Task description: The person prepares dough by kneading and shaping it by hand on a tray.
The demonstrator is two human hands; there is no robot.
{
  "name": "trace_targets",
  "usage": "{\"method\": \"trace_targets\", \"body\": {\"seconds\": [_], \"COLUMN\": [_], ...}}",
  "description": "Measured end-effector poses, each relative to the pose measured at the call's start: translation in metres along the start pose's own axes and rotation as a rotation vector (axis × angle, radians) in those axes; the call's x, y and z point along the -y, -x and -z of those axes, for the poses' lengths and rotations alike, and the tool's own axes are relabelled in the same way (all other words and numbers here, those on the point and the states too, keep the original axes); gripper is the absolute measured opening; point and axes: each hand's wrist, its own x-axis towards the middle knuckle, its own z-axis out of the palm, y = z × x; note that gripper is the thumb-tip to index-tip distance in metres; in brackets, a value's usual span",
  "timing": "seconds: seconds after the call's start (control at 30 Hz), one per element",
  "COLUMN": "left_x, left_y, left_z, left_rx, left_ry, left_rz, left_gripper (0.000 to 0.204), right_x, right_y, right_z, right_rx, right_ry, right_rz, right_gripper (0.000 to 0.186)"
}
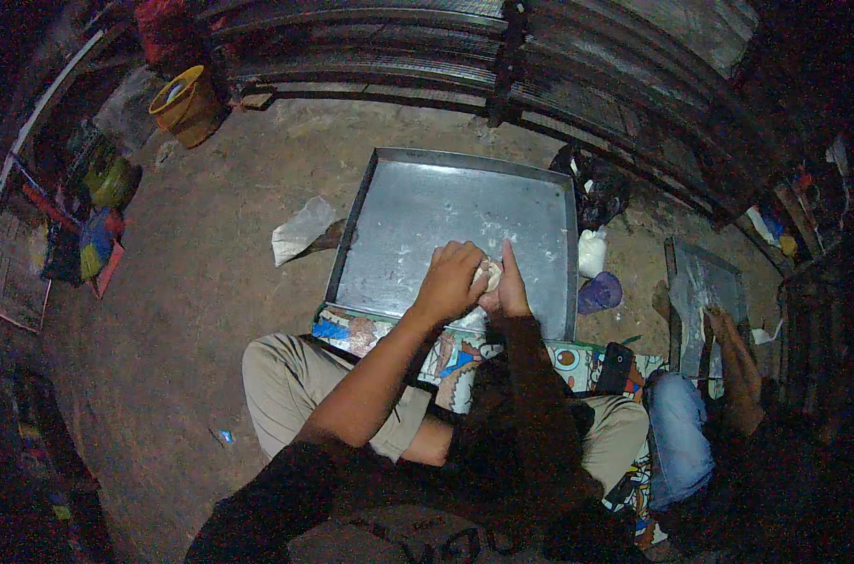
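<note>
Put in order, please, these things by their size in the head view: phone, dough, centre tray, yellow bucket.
Largest to smallest, as they look:
1. Centre tray
2. Yellow bucket
3. Phone
4. Dough, visible part only; it is partly hidden, so its full size is unsure.

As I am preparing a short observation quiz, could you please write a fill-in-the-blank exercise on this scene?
1. The left hand and right hand hold pale dough between them, over a tray made of ____.
2. The purple cup is to the ____ of the tray.
3. The bucket at the upper left is ____.

Missing words: metal; right; yellow.
</note>
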Motion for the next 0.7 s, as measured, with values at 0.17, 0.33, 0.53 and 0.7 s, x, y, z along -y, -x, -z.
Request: {"method": "trace_targets", "body": {"seconds": [0.17, 0.33, 0.53, 0.7], "left_x": [-0.021, -0.013, 0.007, 0.084], "left_y": [0.007, 0.017, -0.010, 0.015], "left_z": [-0.004, -0.003, 0.048, 0.017], "left_rx": [0.190, 0.435, 0.589, 0.158], "left_ry": [-0.254, 0.016, 0.884, 0.526], "left_rz": [-0.182, -0.176, 0.393, 0.506], "left_gripper": [0.040, 0.060, 0.030, 0.033], "right_x": [0.017, 0.010, 0.024, -0.013], "right_y": [0.024, 0.008, -0.004, -0.018], "right_z": [-0.026, 0.004, 0.034, 0.030], "right_rx": [-0.243, -0.471, -0.569, -0.333], "right_ry": [-0.023, 0.171, 0.879, 1.792], "right_rz": [0.024, 0.121, 0.316, 0.654], "right_gripper": [0.039, 0.043, 0.058, 0.068]}}
